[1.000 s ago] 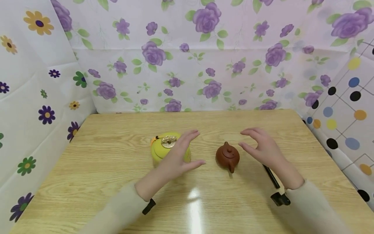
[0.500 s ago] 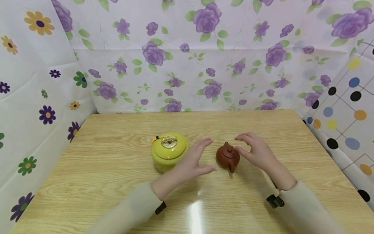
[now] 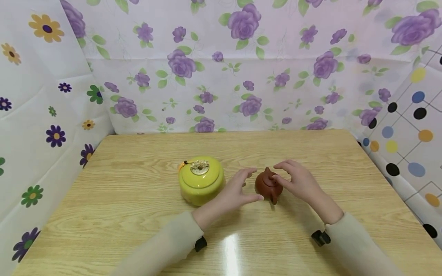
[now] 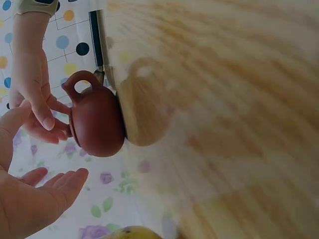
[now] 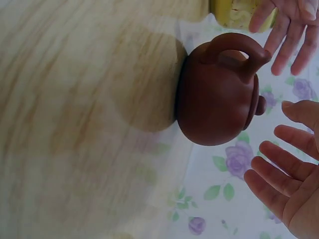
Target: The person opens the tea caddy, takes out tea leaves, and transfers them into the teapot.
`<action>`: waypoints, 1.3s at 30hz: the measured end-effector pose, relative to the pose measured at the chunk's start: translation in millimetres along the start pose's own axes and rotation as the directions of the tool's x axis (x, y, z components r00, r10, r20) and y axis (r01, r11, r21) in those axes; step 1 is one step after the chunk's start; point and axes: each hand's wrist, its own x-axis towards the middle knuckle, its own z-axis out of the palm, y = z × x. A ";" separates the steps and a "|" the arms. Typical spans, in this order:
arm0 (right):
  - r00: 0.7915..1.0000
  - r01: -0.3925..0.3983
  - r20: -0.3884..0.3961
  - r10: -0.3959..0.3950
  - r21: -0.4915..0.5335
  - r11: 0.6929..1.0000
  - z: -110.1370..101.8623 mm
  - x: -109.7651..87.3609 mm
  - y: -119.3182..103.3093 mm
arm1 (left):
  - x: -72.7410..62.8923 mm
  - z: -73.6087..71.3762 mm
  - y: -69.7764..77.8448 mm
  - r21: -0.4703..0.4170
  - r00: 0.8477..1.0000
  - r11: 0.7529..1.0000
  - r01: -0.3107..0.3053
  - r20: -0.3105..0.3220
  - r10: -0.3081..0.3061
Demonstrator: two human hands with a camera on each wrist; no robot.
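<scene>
A small reddish-brown clay teapot stands upright on the wooden table, its handle toward the person and its spout pointing away. To its left, my left hand holds its fingers spread and slightly bent, thumb apart. My right hand comes from the other side, thumb overlapping the lid in the head view. In the right wrist view a gap shows between the right hand's fingers and the teapot. Neither hand grips anything. Left of the left hand sits a round yellow lidded jar with a gold medallion and orange tassel.
A dark, slim rod with a metallic tip lies beyond the teapot in the left wrist view; the right forearm hides it in the head view. Flowered cloth rises behind the table, with patterned cloths at both sides.
Both hands have closed in on the teapot, the left moving rightward and away from in front of the yellow jar, the right moving leftward. Teapot and jar have stayed in place.
</scene>
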 end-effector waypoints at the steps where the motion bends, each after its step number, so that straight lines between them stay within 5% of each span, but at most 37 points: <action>1: 1.000 -0.005 0.008 0.005 0.003 1.000 1.0 0.3 0.7 | 1.5 1.0 -1.2 -0.023 1.000 1.000 0.013 -0.001 -0.013; 26: 0.997 -0.013 0.073 0.009 0.054 0.998 9.1 2.0 5.2 | 30.5 19.9 -19.8 -0.121 0.989 0.982 0.144 -0.003 -0.146; 34: 0.998 0.000 0.069 -0.006 0.087 0.996 10.7 0.9 4.9 | 37.8 27.7 -26.0 -0.352 0.988 0.924 0.147 0.014 -0.152; 39: 0.996 -0.018 0.084 0.009 0.108 0.994 11.3 0.7 5.6 | 38.7 29.5 -26.1 -0.382 0.987 0.912 0.149 0.005 -0.160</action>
